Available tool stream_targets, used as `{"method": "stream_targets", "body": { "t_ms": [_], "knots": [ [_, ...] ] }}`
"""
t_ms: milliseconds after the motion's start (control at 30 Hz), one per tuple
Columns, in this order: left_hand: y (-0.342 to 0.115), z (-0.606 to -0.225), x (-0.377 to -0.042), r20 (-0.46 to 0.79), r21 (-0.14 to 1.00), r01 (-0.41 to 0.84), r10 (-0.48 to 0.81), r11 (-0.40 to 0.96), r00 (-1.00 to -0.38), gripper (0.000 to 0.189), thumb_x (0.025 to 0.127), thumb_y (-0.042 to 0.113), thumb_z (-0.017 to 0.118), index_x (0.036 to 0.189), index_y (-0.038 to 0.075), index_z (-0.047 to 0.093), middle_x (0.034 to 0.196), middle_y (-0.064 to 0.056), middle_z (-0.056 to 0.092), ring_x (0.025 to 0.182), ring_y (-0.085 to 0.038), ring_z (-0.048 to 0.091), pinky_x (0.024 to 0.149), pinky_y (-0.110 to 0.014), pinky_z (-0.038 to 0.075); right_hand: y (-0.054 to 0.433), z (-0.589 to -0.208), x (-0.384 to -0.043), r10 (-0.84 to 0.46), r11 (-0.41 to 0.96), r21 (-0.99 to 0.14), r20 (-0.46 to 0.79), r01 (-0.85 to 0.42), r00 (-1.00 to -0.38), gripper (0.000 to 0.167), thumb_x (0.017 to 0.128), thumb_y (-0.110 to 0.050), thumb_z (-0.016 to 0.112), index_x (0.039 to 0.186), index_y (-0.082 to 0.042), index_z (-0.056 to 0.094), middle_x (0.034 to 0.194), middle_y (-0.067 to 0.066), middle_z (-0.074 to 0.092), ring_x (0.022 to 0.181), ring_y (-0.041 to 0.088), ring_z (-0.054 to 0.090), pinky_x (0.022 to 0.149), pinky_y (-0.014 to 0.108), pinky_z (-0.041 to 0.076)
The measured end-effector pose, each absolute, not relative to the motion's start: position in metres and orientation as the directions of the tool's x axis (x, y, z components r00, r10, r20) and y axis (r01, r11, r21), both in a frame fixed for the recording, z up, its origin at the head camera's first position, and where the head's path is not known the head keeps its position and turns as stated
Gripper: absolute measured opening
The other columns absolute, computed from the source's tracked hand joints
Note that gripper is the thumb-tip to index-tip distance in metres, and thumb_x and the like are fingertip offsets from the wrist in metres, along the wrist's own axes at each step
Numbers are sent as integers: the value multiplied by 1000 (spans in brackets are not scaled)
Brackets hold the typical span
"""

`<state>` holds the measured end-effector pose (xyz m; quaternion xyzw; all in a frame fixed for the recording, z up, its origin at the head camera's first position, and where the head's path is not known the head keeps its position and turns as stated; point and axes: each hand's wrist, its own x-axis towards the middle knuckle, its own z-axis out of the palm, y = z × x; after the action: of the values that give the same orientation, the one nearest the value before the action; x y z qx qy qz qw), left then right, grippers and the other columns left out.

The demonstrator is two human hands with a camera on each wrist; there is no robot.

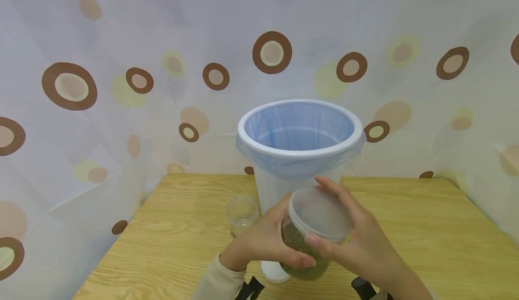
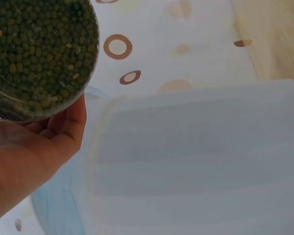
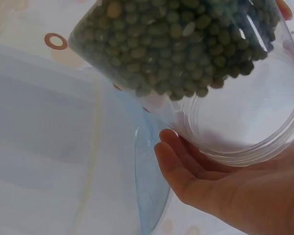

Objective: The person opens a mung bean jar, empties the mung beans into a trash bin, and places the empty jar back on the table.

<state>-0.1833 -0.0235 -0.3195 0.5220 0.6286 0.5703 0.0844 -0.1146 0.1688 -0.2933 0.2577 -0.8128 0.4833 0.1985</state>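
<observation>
**Jar of green beans in both hands, lid on, in front of lined bin**

Watching remotely, I have the jar [image 1: 298, 241] up off the table [image 1: 170, 221], just this side of the white bin [image 1: 300, 154], leaning slightly. Left hand [image 1: 265, 241]: fingers and thumb curled round the jar's body, gripping it. Right hand [image 1: 361, 237]: thumb on the near edge of the frosted lid [image 1: 322, 212], fingers round the far edge, pinching it. Lid is seated on top.

My left wrist view gets the jar's underside, green beans [image 2: 36, 58] packed against it. Right wrist view gives me beans through the clear wall, with bare space between them and the lid.

Bin stands upright on the table, blue bag [image 1: 284, 167] folded over its rim. Small clear container [image 1: 242, 212] on the table left of the bin, partly behind the left hand. White disc [image 1: 273, 270] low in my head view, partly covered by the jar. Dotted sheet [image 1: 231, 29] hangs behind everything.
</observation>
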Motion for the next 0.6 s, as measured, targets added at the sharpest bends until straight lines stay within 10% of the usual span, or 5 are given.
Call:
{"method": "stream_targets", "body": {
  "t_ms": [233,467,600],
  "knots": [
    [-29,-328,-196,429,863,431,832,-263,-351,90,65,0,76,143,2,31,127,-18,51,117,-16,51,105,-41,38,172,-296,-118,-328,332,-630,621,-702,-712,91,68,-8,84,146,-17,38,137,4,50,111,11,51,78,25,46],
    [-32,-339,-205,382,905,316,873,-286,-304,104,72,54,77,141,-7,29,126,-17,51,113,-11,52,103,-44,40,171,-295,-113,-357,396,-634,561,-665,-747,85,76,-17,79,147,-27,34,143,-2,43,122,13,45,91,26,42],
    [-31,-336,-204,418,877,394,842,-276,-341,88,75,29,81,141,-3,32,126,-18,51,114,-13,52,102,-42,41,169,-293,-106,-267,505,-652,504,-565,-821,71,87,-22,70,147,-25,34,142,1,43,119,19,48,87,43,47]
  ]
}}
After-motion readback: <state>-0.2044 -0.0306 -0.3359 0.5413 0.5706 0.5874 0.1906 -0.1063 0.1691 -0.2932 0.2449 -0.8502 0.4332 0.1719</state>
